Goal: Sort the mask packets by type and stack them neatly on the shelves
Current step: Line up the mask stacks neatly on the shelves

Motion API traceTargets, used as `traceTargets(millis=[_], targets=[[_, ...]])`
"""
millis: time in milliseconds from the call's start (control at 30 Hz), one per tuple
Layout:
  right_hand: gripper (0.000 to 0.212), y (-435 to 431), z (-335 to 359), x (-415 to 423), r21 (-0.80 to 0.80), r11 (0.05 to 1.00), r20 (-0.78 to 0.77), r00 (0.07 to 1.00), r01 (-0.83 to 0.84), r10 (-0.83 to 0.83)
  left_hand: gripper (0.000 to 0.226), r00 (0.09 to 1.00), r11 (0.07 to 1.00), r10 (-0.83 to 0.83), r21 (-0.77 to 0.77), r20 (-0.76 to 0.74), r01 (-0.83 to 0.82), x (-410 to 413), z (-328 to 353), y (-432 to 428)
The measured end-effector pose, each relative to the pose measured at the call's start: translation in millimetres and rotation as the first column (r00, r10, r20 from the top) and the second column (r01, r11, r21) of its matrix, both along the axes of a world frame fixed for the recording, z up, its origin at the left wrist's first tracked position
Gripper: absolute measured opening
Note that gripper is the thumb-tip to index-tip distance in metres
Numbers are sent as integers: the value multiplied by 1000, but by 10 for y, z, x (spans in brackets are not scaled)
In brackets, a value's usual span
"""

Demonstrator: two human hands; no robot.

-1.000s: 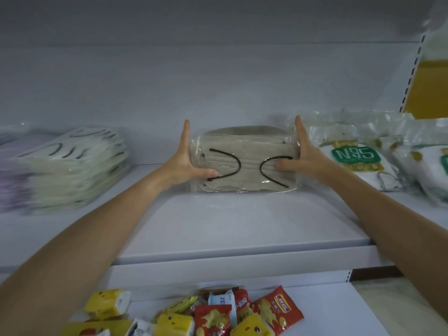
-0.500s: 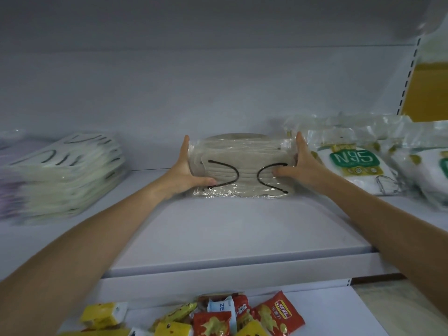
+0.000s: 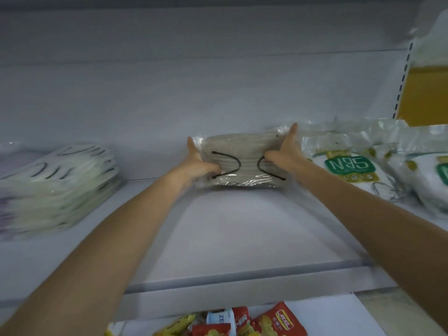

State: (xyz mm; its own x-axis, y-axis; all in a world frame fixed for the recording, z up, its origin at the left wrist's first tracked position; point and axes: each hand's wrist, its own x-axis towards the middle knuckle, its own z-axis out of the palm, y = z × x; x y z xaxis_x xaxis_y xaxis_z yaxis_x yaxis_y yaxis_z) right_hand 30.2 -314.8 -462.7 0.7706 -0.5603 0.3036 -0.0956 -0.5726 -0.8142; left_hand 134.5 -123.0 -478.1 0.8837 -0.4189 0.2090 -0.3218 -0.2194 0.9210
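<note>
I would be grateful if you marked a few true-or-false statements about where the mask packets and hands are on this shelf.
1. The left hand and right hand hold the clear-wrapped stack of beige mask packets with black ear loops, one at each end. True.
2. The white packets with green N95 labels lie left of that stack. False: they lie to its right.
3. The beige stack is at the front edge of the white shelf. False: it is far back, near the rear wall.
4. Red and yellow snack packets lie on the level below. True.
5. The pale green mask stack touches the beige one. False: bare shelf separates them.
</note>
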Motion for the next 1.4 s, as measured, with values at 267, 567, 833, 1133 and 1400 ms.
traceTargets(millis=[267, 567, 833, 1133, 1400], targets=[[100, -122, -173, 8, -130, 991, -34, 999, -28, 24, 131, 999, 996, -38, -79, 24, 40, 105, -247, -141], [100, -93, -163, 34, -255, 966, 49, 997, -40, 54, 123, 999, 992, -37, -122, 3, 37, 174, -294, -242], [73, 78, -193, 120, -823, 567, 5, 1000, -10, 25, 139, 999, 992, -38, -124, -2, 38, 183, -311, -250], [61, 79, -300, 522, -765, 630, -194, 981, -135, -24, 142, 989, 970, -74, -238, -129, 41, 257, -337, -250], [64, 46, -297, 485, -763, 629, -204, 979, -147, -19, 117, 988, 967, -86, -250, -130, 51, 276, -394, -289]])
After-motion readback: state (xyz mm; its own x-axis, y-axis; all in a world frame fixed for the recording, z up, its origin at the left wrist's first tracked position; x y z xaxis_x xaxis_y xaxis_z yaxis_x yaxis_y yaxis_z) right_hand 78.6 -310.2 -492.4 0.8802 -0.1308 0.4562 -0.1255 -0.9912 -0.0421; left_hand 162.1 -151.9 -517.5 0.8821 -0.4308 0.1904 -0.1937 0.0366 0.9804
